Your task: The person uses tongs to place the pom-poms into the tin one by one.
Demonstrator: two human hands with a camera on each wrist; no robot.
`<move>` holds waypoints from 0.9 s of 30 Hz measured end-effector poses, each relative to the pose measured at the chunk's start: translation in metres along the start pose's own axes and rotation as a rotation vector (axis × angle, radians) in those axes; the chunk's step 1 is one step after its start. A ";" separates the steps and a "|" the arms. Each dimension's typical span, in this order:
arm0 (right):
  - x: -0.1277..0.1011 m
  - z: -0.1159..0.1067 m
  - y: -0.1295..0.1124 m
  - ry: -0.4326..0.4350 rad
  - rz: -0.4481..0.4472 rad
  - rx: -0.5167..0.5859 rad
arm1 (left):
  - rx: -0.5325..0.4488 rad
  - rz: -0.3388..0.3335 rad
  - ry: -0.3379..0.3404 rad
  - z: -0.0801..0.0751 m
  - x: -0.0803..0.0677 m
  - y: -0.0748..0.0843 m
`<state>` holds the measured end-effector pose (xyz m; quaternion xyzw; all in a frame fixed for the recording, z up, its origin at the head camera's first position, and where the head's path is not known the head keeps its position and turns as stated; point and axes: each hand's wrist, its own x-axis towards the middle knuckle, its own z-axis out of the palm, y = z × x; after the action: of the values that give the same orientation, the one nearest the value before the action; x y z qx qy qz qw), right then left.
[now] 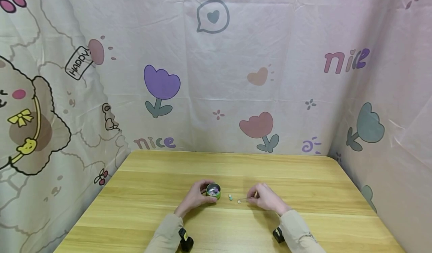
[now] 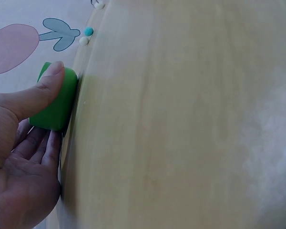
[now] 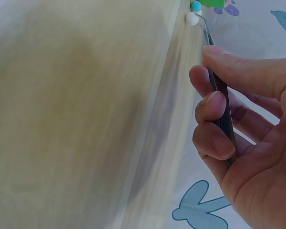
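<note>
My left hand point(image 1: 195, 197) grips a small green round tin point(image 1: 213, 191) standing on the wooden table point(image 1: 162, 215); its thumb lies across the tin's green side point(image 2: 55, 102). Small coloured beads show inside the tin. My right hand point(image 1: 266, 198) pinches a pair of thin metal tweezers point(image 3: 219, 90), whose tips touch a white bead point(image 3: 192, 18) on the table. A teal bead point(image 1: 230, 197) lies just left of the white bead point(image 1: 239, 201), between the tin and the tweezers.
Cartoon-print cloth point(image 1: 216, 69) hangs behind and on both sides of the table. Bare wood stretches to the left, right and far side of the hands.
</note>
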<state>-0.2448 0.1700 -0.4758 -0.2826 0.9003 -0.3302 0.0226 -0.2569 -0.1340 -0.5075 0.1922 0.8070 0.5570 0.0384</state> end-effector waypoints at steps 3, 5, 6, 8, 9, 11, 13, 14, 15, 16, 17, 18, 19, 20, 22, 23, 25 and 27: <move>0.000 0.000 0.000 -0.004 -0.003 -0.002 | 0.004 -0.004 0.000 0.000 0.000 0.000; 0.000 0.000 0.000 -0.006 -0.001 -0.004 | 0.006 -0.007 0.001 0.001 0.001 -0.001; 0.000 0.000 0.000 -0.006 0.000 -0.005 | 0.007 -0.007 0.001 0.001 0.001 -0.001; 0.000 0.001 0.000 -0.005 0.000 -0.007 | 0.013 -0.006 0.003 0.001 0.001 -0.001; 0.000 0.001 0.000 -0.006 0.001 -0.007 | 0.015 -0.006 0.004 0.001 0.001 -0.001; 0.000 0.001 0.000 -0.006 0.002 -0.004 | 0.021 -0.005 0.005 0.001 0.001 -0.002; 0.000 0.001 0.000 -0.007 0.005 0.001 | 0.025 -0.005 0.006 0.001 0.001 -0.001; 0.000 0.001 0.000 -0.007 0.007 0.003 | 0.025 -0.006 0.006 0.001 0.001 -0.001; 0.000 0.001 0.000 -0.007 0.009 0.004 | 0.027 -0.005 0.006 0.001 0.001 -0.001; 0.000 0.001 0.000 -0.006 0.010 0.005 | 0.029 -0.004 0.006 0.001 0.001 -0.001; 0.000 0.001 0.000 -0.006 0.012 0.005 | 0.029 -0.003 0.005 0.001 0.001 -0.001; 0.000 0.001 0.000 -0.005 0.013 0.005 | 0.030 -0.003 0.005 0.001 0.001 -0.001; 0.000 0.001 0.000 -0.004 0.014 0.004 | 0.030 -0.003 0.004 0.001 0.001 -0.001; 0.000 0.001 0.000 -0.003 0.016 0.003 | 0.030 -0.002 0.004 0.001 0.001 -0.001; 0.000 0.001 0.000 0.000 0.016 0.005 | 0.026 -0.001 0.004 0.001 0.001 -0.001; 0.000 0.001 0.000 0.001 0.016 0.005 | 0.023 -0.001 0.003 0.001 0.001 -0.001; 0.000 0.001 0.000 0.004 0.014 0.007 | 0.020 0.002 0.004 0.001 0.001 -0.001; 0.000 0.001 -0.001 0.009 0.012 0.008 | 0.018 0.004 0.004 0.001 0.001 -0.001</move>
<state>-0.2447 0.1689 -0.4757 -0.2758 0.9007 -0.3351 0.0217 -0.2578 -0.1329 -0.5085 0.1931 0.8117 0.5502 0.0338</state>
